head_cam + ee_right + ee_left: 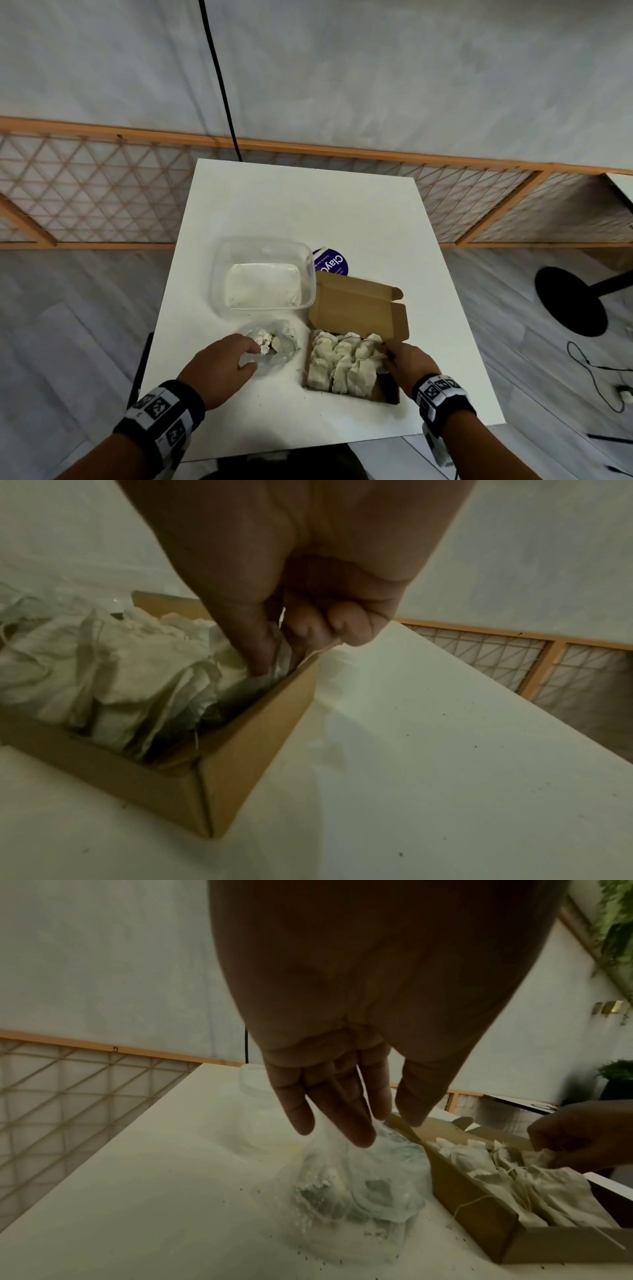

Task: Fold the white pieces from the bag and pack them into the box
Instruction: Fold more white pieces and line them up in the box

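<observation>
A brown cardboard box (356,305) lies open on the white table (308,205), its lid flap standing back. Several folded white pieces (342,363) fill most of it. My right hand (388,353) is at the box's right wall (260,737), where its thumb and fingers (274,658) pinch a white piece (277,639) just inside. Left of the box sits a crumpled clear bag (277,346) with a few white pieces (264,342) in it. My left hand (253,356) hovers over the bag (359,1191), fingers (356,1123) straight and touching its top.
An empty clear plastic tub (308,267) stands behind the bag. A purple round label (334,263) lies behind the box. Dark crumbs dot the table. A black cable (222,85) hangs at the far edge. A wooden lattice fence (102,192) runs behind.
</observation>
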Demonstrator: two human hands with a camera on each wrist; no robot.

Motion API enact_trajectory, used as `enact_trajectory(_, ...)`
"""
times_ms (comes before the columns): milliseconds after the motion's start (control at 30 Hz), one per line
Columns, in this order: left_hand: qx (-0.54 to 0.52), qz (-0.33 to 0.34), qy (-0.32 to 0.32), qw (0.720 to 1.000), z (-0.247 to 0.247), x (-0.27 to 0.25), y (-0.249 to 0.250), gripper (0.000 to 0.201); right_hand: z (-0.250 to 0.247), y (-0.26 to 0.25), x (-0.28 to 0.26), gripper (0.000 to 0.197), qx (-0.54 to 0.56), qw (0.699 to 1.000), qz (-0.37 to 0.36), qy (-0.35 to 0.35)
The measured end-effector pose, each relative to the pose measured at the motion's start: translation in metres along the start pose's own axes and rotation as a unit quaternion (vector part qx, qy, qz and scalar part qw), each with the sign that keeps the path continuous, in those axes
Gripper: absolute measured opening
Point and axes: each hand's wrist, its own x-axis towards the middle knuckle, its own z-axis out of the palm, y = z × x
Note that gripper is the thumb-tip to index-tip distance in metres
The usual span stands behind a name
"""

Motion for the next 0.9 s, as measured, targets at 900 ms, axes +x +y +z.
enact_trajectory(900, -0.053, -0.078, 0.089, 0.992, 0.015, 0.015, -0.024, 0.019, 0.016, -0.21, 0.014, 0.037, -0.048, 0.965, -0.258, 0.008)
